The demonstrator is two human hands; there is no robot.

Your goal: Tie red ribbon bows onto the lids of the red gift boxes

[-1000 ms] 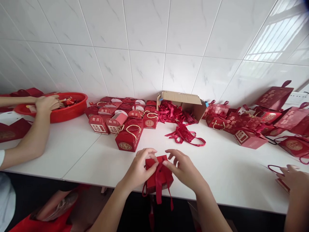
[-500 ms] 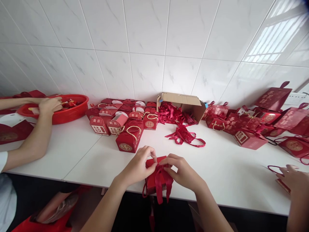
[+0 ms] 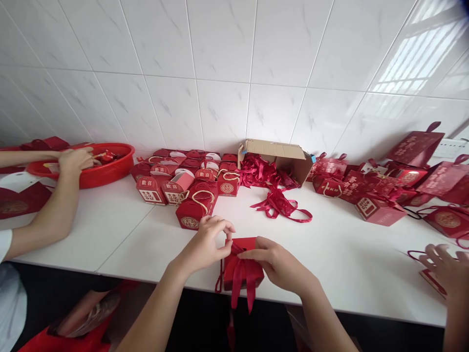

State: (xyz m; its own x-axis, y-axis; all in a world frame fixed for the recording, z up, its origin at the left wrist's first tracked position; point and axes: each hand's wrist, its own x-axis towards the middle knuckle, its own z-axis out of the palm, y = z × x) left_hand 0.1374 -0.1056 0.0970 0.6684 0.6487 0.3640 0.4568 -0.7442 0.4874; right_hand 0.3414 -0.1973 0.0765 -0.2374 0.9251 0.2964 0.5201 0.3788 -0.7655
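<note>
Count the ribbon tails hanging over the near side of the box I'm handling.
2: the left tail and the right tail, side by side down the red box. The right hand may hide more.

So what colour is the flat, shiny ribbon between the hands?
That shiny ribbon is deep red, clearest in the head view.

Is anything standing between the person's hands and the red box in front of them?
Nothing visible is. The left hand and right hand are at the ribbon on top of the red box. The nearest rope-handled box stands beyond the left hand, not in between.
</note>
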